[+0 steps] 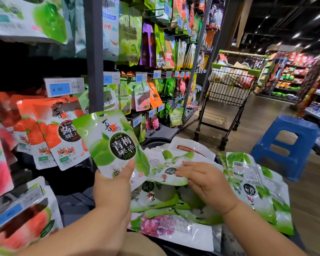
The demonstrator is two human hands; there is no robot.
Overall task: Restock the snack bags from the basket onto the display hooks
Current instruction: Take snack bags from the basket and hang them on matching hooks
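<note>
Left hand (pixel 111 189) grips one green bag (pixel 111 143) by its bottom edge, thumb on the front, bag upright and tilted a bit left, raised above the basket's left edge. Right hand (pixel 205 180) is down in the basket (pixel 153 142), fingers (pixel 181 174) fairly straight and laid flat on another green bag (pixel 166 174) on top of the pile; not closed round it as far as I can see. The pile fills the basket: mostly green bags, one grape bag (pixel 164 226) at the near edge, and several green ones (pixel 257 191) draped over the right edge. The basket's dark rim shows only at the far side. In the way: strawberry bags (pixel 63 130) hang just left of the held bag, which overlaps their right edge, with a 4.90 price tag (pixel 59 88) above them. The grey rack post (pixel 94 52) stands right behind the held bag. More bags hang on the hooks to the right of the post. A loaded cart (pixel 229 89) and a blue stool (pixel 284 145) sit in the aisle beyond the basket, well apart from the hands.
</note>
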